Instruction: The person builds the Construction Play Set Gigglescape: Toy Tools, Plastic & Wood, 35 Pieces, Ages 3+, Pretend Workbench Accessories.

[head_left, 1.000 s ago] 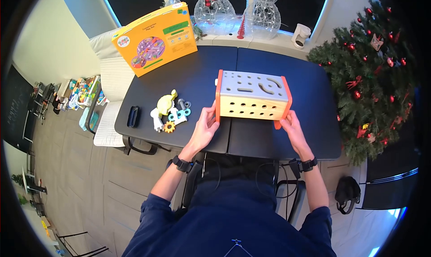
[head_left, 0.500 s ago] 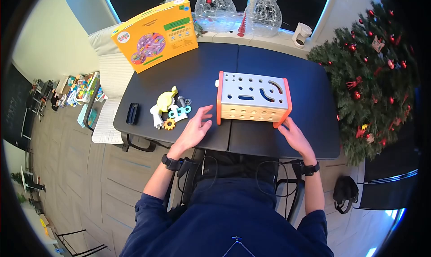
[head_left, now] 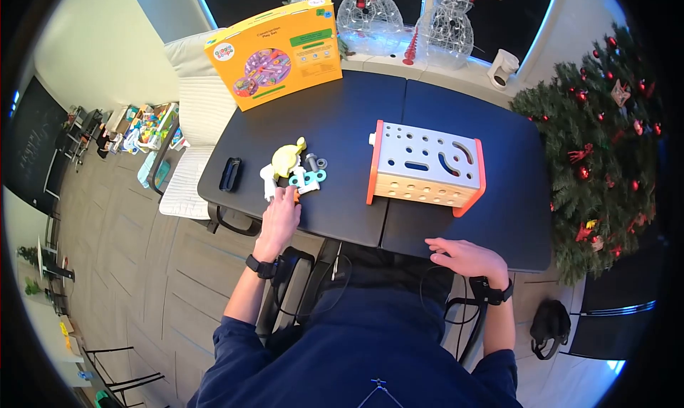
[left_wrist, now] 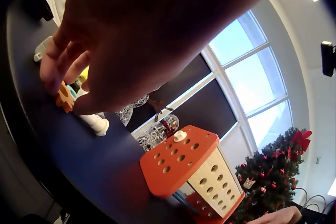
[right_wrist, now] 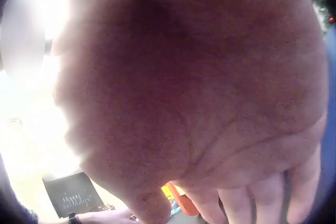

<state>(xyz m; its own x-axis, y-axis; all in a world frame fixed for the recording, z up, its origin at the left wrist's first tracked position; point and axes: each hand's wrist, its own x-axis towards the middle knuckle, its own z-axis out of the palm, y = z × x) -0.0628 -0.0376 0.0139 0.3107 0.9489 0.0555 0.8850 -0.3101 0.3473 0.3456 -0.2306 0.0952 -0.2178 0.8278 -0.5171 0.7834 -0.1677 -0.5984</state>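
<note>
At the near left of the table, my left hand (head_left: pixel 281 219) pinches an orange toy gear (left_wrist: pixel 65 98) between fingertips and thumb. Close around it lie a yellow round toy piece (head_left: pixel 288 160), a white toy piece (head_left: pixel 268 183), a teal strip with holes (head_left: pixel 308 179) and a grey bolt (head_left: pixel 311 161). My right hand (head_left: pixel 467 257) is held over the table's near edge with nothing in it, fingers extended to the left. Beyond it stands a toy workbench box (head_left: pixel 426 162), with a grey holed top, wooden sides and orange-red end panels.
A yellow play set box (head_left: pixel 278 55) stands at the table's back left. Left of the toy pieces sits a small black tray (head_left: pixel 230 174). A decorated Christmas tree (head_left: pixel 595 159) rises beyond the right edge, and a white chair (head_left: pixel 196 130) is at the left.
Both hands have let go of the workbench box, which now rests farther back in its tilt. My left hand moved left to the orange gear; my right drew back toward the near edge.
</note>
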